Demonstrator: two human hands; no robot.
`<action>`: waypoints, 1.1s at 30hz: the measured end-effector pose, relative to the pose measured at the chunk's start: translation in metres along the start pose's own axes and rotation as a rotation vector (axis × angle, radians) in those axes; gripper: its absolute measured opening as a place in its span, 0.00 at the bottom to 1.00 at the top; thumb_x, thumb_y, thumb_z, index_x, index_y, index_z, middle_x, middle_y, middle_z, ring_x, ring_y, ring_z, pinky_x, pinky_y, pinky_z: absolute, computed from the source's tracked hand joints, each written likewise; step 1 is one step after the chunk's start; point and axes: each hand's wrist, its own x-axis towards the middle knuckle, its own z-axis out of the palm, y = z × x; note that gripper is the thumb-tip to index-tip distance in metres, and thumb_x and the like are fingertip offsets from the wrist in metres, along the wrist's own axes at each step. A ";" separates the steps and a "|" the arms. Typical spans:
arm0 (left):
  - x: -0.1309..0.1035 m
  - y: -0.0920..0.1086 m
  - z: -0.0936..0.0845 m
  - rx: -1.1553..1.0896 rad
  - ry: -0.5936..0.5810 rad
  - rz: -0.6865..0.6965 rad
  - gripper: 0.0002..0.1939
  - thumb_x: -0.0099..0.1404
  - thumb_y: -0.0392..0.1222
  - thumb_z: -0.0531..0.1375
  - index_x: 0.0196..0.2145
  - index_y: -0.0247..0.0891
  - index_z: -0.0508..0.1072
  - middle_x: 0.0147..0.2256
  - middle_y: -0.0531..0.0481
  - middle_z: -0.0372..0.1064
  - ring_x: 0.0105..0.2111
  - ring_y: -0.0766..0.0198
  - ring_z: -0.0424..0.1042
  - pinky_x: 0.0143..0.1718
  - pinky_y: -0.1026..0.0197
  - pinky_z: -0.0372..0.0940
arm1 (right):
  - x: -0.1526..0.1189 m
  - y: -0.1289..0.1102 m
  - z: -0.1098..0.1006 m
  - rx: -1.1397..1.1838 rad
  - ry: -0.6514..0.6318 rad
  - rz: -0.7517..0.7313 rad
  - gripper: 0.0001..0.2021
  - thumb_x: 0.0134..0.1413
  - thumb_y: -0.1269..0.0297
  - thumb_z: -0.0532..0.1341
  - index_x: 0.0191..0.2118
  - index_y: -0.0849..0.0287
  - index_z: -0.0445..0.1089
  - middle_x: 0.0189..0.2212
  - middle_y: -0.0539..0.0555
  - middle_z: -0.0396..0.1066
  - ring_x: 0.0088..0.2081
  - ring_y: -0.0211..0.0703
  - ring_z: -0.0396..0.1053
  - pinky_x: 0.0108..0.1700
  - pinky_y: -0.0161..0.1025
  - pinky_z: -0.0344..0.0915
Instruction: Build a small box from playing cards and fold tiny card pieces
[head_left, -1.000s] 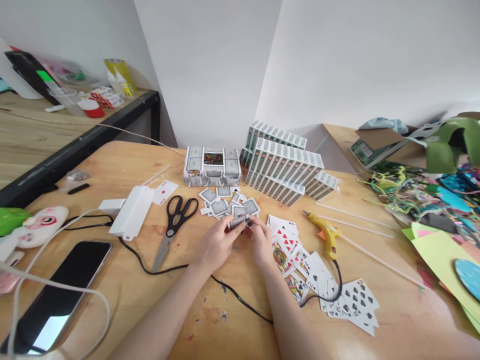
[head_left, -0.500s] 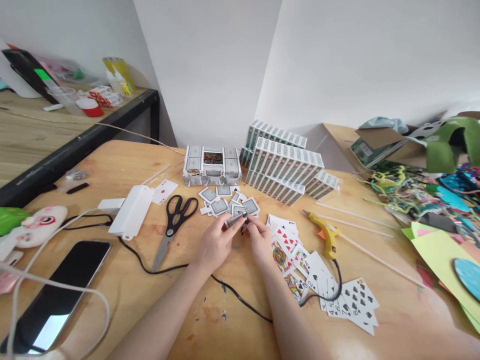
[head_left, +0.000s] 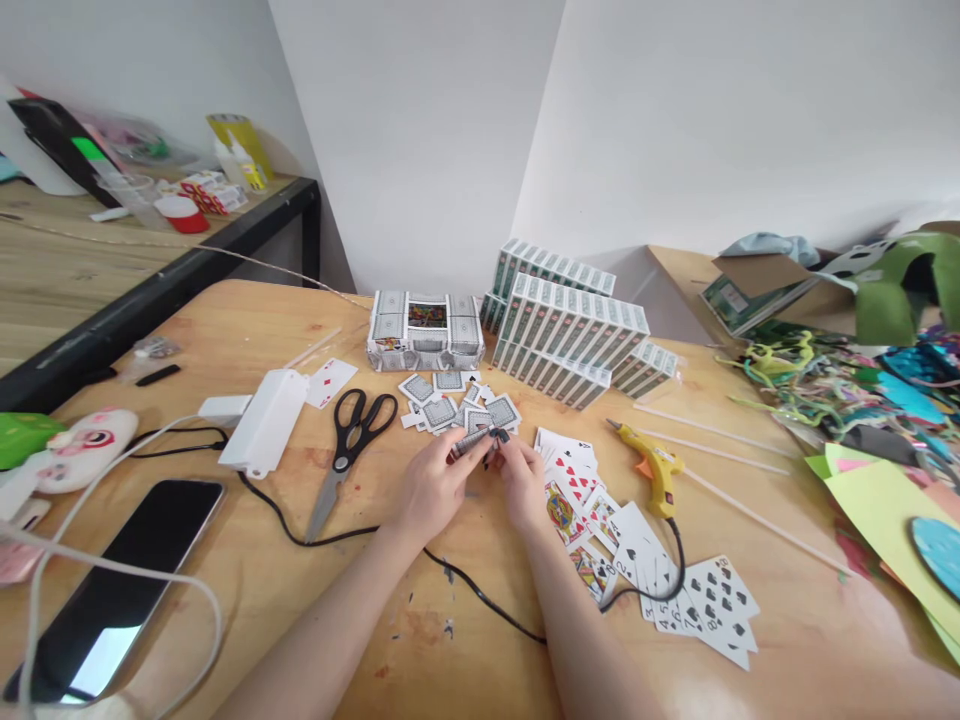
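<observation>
At the centre of our view, a small grey-patterned card piece (head_left: 468,442) is between our hands, just off the tabletop's scattered cards. Our left hand (head_left: 435,488) clamps its left part, and our right hand (head_left: 523,482) has its fingertips pinched on the right end. Directly beyond, from eleven to one o'clock, we see loose patterned cards (head_left: 439,412). Farther out at eleven o'clock sits a card-covered box (head_left: 388,325), and at one o'clock stand stacked card packs (head_left: 570,325). At nine o'clock we have open scissors (head_left: 342,464), then a white holder (head_left: 264,425). Face-up cards (head_left: 562,500) spread from three to four o'clock, with a yellow glue gun (head_left: 660,472) past them at three. At eight o'clock, a phone (head_left: 124,590) lies under a white cable (head_left: 150,575) on the wooden table (head_left: 420,640).
</observation>
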 end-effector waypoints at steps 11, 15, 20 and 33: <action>0.002 0.001 -0.002 0.025 0.012 0.012 0.24 0.61 0.29 0.49 0.53 0.46 0.65 0.45 0.45 0.63 0.39 0.63 0.69 0.37 0.61 0.68 | -0.002 -0.004 0.002 -0.020 -0.066 -0.042 0.16 0.52 0.52 0.58 0.24 0.59 0.66 0.20 0.47 0.55 0.25 0.35 0.51 0.28 0.35 0.50; 0.002 0.001 -0.003 0.041 0.016 0.019 0.24 0.61 0.29 0.49 0.53 0.45 0.65 0.45 0.44 0.63 0.39 0.62 0.69 0.36 0.60 0.68 | -0.001 -0.001 0.002 -0.011 -0.068 -0.045 0.16 0.52 0.51 0.58 0.24 0.60 0.66 0.20 0.47 0.55 0.25 0.35 0.51 0.28 0.35 0.50; 0.002 0.001 -0.002 0.008 0.015 0.002 0.25 0.61 0.28 0.49 0.53 0.46 0.65 0.45 0.45 0.63 0.39 0.63 0.69 0.37 0.61 0.68 | -0.001 -0.001 0.002 -0.047 -0.038 -0.039 0.18 0.51 0.49 0.57 0.22 0.59 0.64 0.19 0.47 0.55 0.24 0.36 0.51 0.28 0.34 0.50; 0.001 -0.001 -0.002 -0.031 -0.018 -0.029 0.25 0.62 0.29 0.48 0.54 0.48 0.64 0.45 0.45 0.62 0.41 0.62 0.69 0.38 0.60 0.69 | -0.003 -0.011 0.003 -0.077 -0.078 -0.040 0.17 0.52 0.51 0.58 0.21 0.59 0.66 0.19 0.47 0.58 0.24 0.35 0.53 0.28 0.34 0.53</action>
